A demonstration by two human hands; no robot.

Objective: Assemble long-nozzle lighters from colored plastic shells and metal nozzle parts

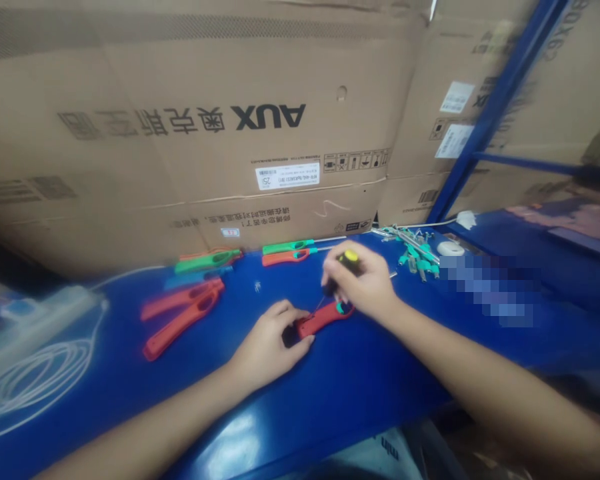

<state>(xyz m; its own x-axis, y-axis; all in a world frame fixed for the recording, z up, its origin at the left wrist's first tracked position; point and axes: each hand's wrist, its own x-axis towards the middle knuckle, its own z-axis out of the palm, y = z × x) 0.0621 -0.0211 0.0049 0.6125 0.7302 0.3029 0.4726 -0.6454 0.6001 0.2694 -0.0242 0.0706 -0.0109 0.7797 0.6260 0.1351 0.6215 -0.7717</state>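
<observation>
A red plastic handle [322, 319] lies on the blue table [360, 373] in front of me. My left hand [270, 343] is closed on its near, dark end and pins it to the table. My right hand [363, 283] is wrapped round a screwdriver [344, 267] with a yellow and black grip. The screwdriver's thin shaft slants down to the middle of the red handle.
Loose red, green and blue handles [190, 307] lie to the left and along the back. A heap of small teal parts and metal pins [417, 257] sits at the back right. A white coiled cable [30, 380] lies far left. Large cardboard boxes [205, 120] wall off the back.
</observation>
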